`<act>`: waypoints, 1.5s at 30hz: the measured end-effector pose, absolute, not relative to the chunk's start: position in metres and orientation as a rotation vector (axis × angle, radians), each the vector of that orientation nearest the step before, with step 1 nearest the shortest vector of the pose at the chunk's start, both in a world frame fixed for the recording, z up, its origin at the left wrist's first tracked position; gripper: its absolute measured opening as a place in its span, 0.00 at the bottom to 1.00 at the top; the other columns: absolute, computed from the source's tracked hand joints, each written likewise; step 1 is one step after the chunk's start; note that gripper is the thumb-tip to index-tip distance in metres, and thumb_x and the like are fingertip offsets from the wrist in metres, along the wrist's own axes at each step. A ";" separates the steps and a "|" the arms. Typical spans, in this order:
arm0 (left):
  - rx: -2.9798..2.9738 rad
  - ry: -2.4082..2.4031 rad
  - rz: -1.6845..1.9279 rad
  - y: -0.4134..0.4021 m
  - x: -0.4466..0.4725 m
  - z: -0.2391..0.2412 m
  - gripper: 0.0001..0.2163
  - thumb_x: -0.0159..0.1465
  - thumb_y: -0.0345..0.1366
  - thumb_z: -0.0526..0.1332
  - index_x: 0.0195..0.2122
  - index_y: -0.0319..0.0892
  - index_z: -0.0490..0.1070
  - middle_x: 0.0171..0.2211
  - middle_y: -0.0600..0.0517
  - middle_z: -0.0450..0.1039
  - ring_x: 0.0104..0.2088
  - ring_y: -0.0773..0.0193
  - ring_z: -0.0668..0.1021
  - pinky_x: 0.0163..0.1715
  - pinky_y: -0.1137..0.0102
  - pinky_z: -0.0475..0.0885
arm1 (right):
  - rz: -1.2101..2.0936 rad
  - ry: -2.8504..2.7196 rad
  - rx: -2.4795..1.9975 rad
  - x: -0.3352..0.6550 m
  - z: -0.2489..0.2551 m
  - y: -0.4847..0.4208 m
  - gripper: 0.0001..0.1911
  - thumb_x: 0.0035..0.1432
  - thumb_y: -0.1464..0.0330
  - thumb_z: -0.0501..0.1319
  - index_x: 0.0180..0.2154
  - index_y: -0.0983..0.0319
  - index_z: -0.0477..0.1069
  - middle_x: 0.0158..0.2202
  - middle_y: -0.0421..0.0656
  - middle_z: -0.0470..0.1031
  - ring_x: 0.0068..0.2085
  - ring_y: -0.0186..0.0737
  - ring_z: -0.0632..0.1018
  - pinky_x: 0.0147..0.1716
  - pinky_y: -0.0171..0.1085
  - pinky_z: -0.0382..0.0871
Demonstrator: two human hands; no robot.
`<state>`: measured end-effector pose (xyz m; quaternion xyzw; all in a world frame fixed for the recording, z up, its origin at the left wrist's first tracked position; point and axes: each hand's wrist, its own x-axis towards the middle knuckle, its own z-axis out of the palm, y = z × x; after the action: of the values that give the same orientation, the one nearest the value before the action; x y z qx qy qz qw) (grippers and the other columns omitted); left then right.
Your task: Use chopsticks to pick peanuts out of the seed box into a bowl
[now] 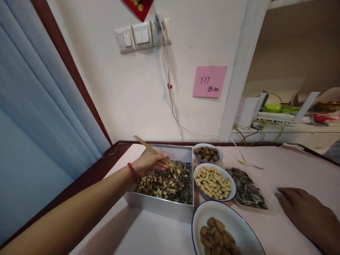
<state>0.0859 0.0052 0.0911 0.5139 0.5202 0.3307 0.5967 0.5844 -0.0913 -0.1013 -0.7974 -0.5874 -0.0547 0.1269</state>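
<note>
My left hand (151,164), with a red bead bracelet (132,172) on the wrist, is closed around a pair of wooden chopsticks (145,143). Their tips point down into a grey metal box (162,209), among mixed sunflower seeds (186,191) and peanuts (159,193). Whether the tips pinch a nut cannot be made out. At the far right, my right hand (308,209) lies palm down on the table with its fingers stretched out, holding nothing. It is beside a shallow clear tray (271,207) of striped sunflower seeds (247,187).
Right of the box stand a bowl (221,156) of round brown nuts, a bowl (233,196) of peanuts and a larger bowl (247,226) of brown oval nuts. A white cable (207,134) trails onto the pink-covered table (292,166). A blue curtain (53,88) hangs left.
</note>
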 end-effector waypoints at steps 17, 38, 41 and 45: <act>1.578 1.008 0.778 -0.013 0.183 0.123 0.04 0.62 0.31 0.65 0.33 0.37 0.78 0.32 0.45 0.82 0.35 0.57 0.83 0.37 0.67 0.79 | -0.134 -1.716 -2.341 0.567 -0.080 -0.098 0.30 0.66 0.55 0.39 0.50 0.63 0.73 0.54 0.50 0.73 0.53 0.54 0.73 0.44 0.51 0.71; 1.816 1.275 0.584 -0.006 0.096 0.085 0.09 0.59 0.40 0.66 0.31 0.39 0.80 0.27 0.46 0.80 0.29 0.60 0.80 0.29 0.71 0.74 | -0.136 -1.717 -2.376 0.579 -0.093 -0.095 0.33 0.65 0.53 0.38 0.50 0.62 0.74 0.55 0.51 0.72 0.54 0.54 0.73 0.50 0.49 0.69; 1.867 1.291 0.549 -0.003 0.098 0.081 0.10 0.60 0.40 0.65 0.34 0.38 0.80 0.28 0.46 0.80 0.30 0.59 0.79 0.29 0.71 0.73 | -0.140 -1.720 -2.370 0.582 -0.096 -0.095 0.32 0.65 0.52 0.38 0.51 0.61 0.74 0.55 0.51 0.72 0.55 0.53 0.73 0.50 0.49 0.69; 1.869 1.289 0.508 -0.002 0.099 0.078 0.12 0.61 0.39 0.64 0.38 0.36 0.79 0.30 0.45 0.80 0.31 0.59 0.79 0.33 0.69 0.73 | -0.142 -1.703 -2.374 0.586 -0.101 -0.093 0.33 0.63 0.51 0.38 0.49 0.60 0.74 0.54 0.50 0.72 0.53 0.54 0.73 0.49 0.51 0.70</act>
<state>0.0988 -0.0016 0.0775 0.7376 0.5088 0.2005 0.3962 0.5863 -0.0927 -0.1008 -0.8068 -0.5788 -0.0481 0.1082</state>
